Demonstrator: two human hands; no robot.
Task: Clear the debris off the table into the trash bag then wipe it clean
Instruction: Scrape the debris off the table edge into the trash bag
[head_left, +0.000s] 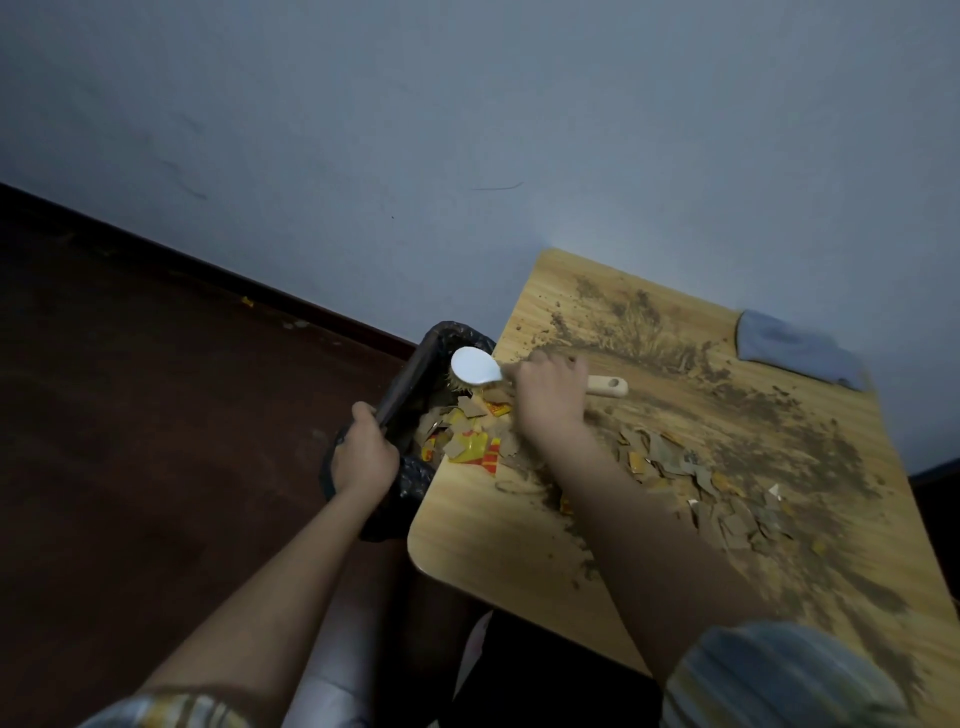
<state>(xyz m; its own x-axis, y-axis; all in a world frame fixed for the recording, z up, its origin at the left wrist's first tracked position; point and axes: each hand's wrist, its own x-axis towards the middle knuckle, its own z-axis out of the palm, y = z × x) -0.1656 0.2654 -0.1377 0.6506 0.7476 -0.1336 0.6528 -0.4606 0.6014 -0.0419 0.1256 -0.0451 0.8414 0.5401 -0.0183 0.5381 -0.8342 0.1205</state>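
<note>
Wooden counter (467, 530) strewn with debris (691, 478); right hand (548, 395) clamped on brush (475, 368), left hand (363, 457) gripping trash bag (410, 379) rim at counter's left edge.

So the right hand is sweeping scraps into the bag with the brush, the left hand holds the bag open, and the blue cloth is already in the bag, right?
Not quite. The head view shows the blue cloth lying on the table at its far edge, not in the bag. The rest holds: right hand sweeps with the brush, left hand holds the bag.

Matt wood-grain table (467, 540), crinkled glossy black plastic trash bag (410, 374), wooden-handled brush (605, 385), soft cloth (795, 349).
</note>
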